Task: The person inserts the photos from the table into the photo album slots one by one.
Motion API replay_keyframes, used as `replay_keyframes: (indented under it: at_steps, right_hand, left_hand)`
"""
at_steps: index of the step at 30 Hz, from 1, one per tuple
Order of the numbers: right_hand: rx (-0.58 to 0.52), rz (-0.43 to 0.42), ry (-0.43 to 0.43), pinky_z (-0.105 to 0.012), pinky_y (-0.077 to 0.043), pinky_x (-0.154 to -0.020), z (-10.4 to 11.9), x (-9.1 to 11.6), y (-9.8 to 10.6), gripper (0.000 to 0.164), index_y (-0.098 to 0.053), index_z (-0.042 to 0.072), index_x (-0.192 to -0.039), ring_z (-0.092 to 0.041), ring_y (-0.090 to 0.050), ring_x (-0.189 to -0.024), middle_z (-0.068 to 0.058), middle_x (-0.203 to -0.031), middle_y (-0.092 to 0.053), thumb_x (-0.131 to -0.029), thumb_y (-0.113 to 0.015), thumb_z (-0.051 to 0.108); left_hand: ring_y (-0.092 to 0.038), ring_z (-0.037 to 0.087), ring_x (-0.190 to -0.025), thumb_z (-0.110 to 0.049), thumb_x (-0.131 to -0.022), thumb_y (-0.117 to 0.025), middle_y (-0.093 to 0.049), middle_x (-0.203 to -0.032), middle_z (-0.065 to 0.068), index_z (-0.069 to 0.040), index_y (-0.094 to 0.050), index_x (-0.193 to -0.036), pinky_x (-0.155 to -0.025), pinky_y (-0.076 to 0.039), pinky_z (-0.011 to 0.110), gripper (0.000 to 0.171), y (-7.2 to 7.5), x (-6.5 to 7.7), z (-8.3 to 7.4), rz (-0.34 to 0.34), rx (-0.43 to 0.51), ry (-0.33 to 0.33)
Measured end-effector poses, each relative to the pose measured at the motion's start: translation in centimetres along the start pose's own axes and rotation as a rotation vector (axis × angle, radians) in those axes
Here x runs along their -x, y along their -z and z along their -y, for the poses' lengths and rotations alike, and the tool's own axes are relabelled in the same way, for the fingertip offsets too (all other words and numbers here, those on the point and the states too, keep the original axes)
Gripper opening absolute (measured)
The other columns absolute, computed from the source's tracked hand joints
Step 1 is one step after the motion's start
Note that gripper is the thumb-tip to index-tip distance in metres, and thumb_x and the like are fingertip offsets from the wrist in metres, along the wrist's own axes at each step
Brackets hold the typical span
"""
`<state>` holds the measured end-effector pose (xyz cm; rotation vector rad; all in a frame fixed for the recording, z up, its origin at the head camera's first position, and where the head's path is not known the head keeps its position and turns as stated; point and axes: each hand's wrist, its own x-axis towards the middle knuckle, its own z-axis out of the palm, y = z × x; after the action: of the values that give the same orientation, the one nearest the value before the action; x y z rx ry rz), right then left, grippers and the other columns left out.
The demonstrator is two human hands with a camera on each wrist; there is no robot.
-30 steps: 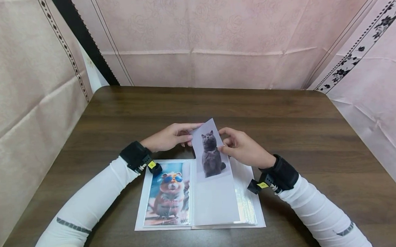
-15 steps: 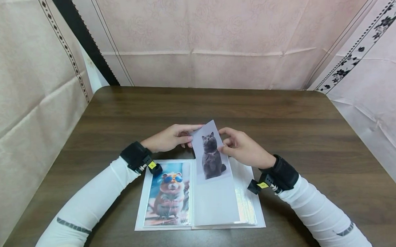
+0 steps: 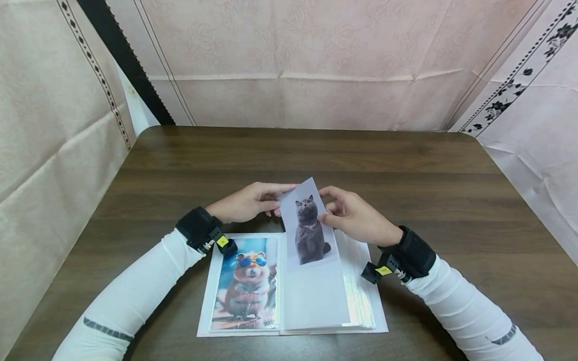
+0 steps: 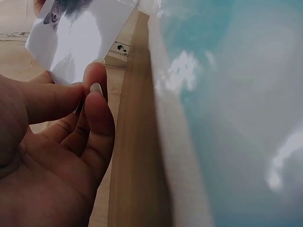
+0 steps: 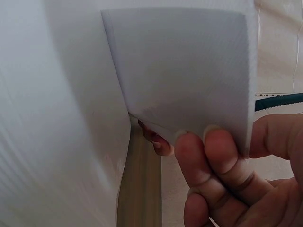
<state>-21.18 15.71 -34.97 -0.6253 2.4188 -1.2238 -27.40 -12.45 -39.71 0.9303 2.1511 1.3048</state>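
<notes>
A photo of a grey cat (image 3: 310,233) stands tilted with its upper part above an open photo album (image 3: 204,311). Its lower part lies in the clear pocket of the album's right-hand page (image 3: 317,301). At the photo's upper left corner my left hand (image 3: 251,202) pinches it between thumb and fingers, as the left wrist view also shows. My right hand (image 3: 359,216) pinches the photo's right edge, just above the album. In the right wrist view, the blank back of the photo (image 5: 184,61) is toward the camera, and fingertips (image 5: 221,150) press on it.
The album's left page holds a picture of a hamster in sunglasses (image 3: 247,293). More clear pockets (image 3: 360,300) lie under the right page. The album rests on a brown wooden table (image 3: 288,154), with pale patterned cloth (image 3: 284,42) hanging behind and at both sides.
The cat photo has slid slightly downward, deeper into the pocket. My left hand has moved a little down with it; my right hand has barely moved.
</notes>
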Motion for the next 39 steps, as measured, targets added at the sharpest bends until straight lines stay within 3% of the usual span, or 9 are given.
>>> replay_keyframes:
  at_steps: [25, 32, 39]
  right_hand:
    - [0.001, 0.008, -0.020, -0.034, -0.051, -0.088, 0.00, 0.06, 0.22, 0.051, -0.039, -0.001, -0.146, -0.026, -0.065, -0.101, -0.017, -0.109, -0.074, -0.100, -0.060, 0.006]
    - [0.012, 0.020, -0.003, -0.033, -0.050, -0.084, -0.37, 0.00, 0.34, 0.053, -0.038, -0.003, -0.146, -0.023, -0.065, -0.095, -0.016, -0.104, -0.074, -0.099, -0.061, 0.007]
    - [0.017, 0.043, 0.000, -0.030, -0.048, -0.081, -0.78, 0.22, 0.66, 0.054, -0.038, -0.004, -0.145, -0.020, -0.066, -0.091, -0.016, -0.107, -0.075, -0.098, -0.063, 0.007]
  left_hand:
    - [-0.057, 0.023, -0.089, -0.006, -0.106, -0.049, -0.060, -0.099, 0.008, -0.020, -0.043, -0.154, -0.077, -0.047, 0.032, 0.051, -0.45, 0.06, -0.53, 0.038, -0.017, -0.009]
    - [-0.057, 0.023, -0.089, -0.006, -0.106, -0.048, -0.062, -0.106, 0.009, -0.020, -0.042, -0.155, -0.078, -0.050, 0.034, 0.051, -0.68, 0.03, -0.58, 0.045, -0.025, -0.012]
    - [-0.060, 0.024, -0.091, -0.006, -0.107, -0.048, -0.062, -0.128, 0.006, -0.023, -0.038, -0.157, -0.082, -0.051, 0.035, 0.054, -0.94, 0.10, -0.82, 0.062, -0.018, -0.026]
